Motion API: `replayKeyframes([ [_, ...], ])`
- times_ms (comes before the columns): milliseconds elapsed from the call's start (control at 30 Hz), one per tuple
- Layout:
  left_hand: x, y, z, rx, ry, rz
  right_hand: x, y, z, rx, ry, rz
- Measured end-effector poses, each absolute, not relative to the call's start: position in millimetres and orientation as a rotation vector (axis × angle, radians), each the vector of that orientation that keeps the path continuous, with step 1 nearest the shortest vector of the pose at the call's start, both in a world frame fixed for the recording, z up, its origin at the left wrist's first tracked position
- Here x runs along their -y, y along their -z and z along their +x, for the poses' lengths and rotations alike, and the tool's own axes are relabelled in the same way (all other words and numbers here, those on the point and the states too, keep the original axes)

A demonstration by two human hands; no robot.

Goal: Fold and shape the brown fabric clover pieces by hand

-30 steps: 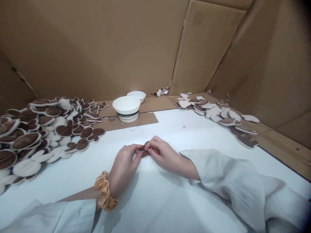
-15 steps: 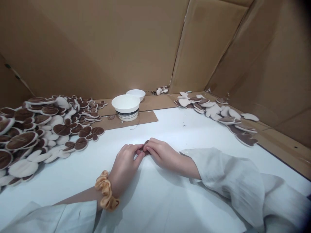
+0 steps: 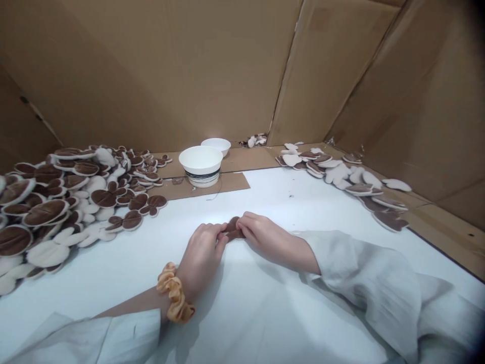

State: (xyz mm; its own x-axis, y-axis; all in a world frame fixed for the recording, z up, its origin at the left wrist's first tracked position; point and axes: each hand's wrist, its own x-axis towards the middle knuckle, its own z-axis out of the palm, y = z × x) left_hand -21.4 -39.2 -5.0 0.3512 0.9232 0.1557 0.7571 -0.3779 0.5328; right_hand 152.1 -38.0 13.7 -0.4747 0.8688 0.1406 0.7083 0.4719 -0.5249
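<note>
Near the middle of the white table, my left hand (image 3: 202,253) pinches the left side of a small brown fabric piece (image 3: 234,230). My right hand (image 3: 265,237) pinches the same piece from the right. Brown shows between the fingertips, while both ends of the piece are covered by the fingers. Beyond the hands stands a white bowl (image 3: 200,157) with dark thread wound around its lower part. A loose thread end trails onto the cardboard and table beside it.
A large heap of brown and white plush pieces (image 3: 47,212) covers the left side. More such pieces (image 3: 337,172) lie in a row at the back right. Behind the first bowl is a second white bowl (image 3: 217,144). Cardboard walls (image 3: 170,71) enclose the table (image 3: 273,313).
My hands have moved slightly apart, and more of the brown piece shows between them. The whole view has shifted a little, with the table contents appearing farther right.
</note>
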Motion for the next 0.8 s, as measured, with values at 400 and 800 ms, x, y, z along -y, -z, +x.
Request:
replayKeyframes([
  [400,36,-4,-27,-1.371,-0.634,2.164,30,-5,145,2.445,-0.52,-1.116],
  [800,34,-6,-25,-1.405,-0.597,2.133,29,-10,157,2.481,-0.506,-1.244],
])
